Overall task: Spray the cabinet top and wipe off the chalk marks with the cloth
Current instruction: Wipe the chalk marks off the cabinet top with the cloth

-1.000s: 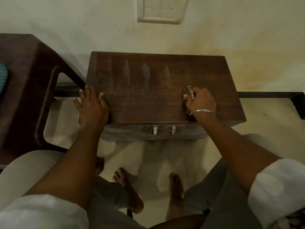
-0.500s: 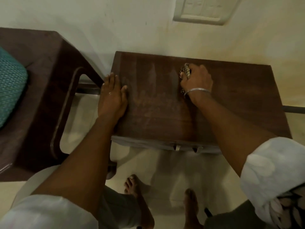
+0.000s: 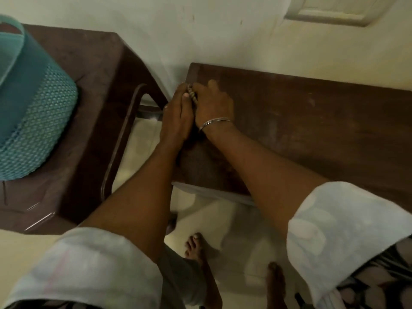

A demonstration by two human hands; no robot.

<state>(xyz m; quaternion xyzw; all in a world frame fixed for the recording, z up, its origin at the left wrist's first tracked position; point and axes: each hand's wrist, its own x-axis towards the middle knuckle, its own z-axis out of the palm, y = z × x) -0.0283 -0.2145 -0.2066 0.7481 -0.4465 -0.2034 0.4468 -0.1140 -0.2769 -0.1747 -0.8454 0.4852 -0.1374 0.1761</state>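
**Cloth at the far-left corner of the cabinet top, both hands meeting on it**

Right hand (image 3: 213, 105) lies knuckles-up on the cabinet top (image 3: 312, 121), near its far-left corner. Its fingers are curled down over the cloth (image 3: 191, 94), which is almost wholly covered; only a small patterned, bunched edge shows just past the fingertips, at the gap between the two hands. Grasp reads as closed on the cloth, pressing it to the wood. A thin metal bangle (image 3: 214, 123) sits at the right wrist.

Left hand (image 3: 177, 117) lies along the left edge of the cabinet top, fingers extended and close together, pointing away from the person. Its fingertips touch the exposed bit of cloth and the right hand's fingers. Whether the left fingers actually pinch the cloth or only rest against it: cannot tell, contact zone too small and blurred.

Wood to the right of the right hand's fingers shows faint pale smears (image 3: 312, 101); whether chalk or streaking cannot be told.

Left of the left hand: a dark brown plastic chair (image 3: 93, 112), carrying a teal perforated basket (image 3: 33, 117). Chair and cabinet stand apart, pale floor showing between. A switch plate (image 3: 338, 10) is on the wall above. Bare feet (image 3: 196, 248) visible below the arms.
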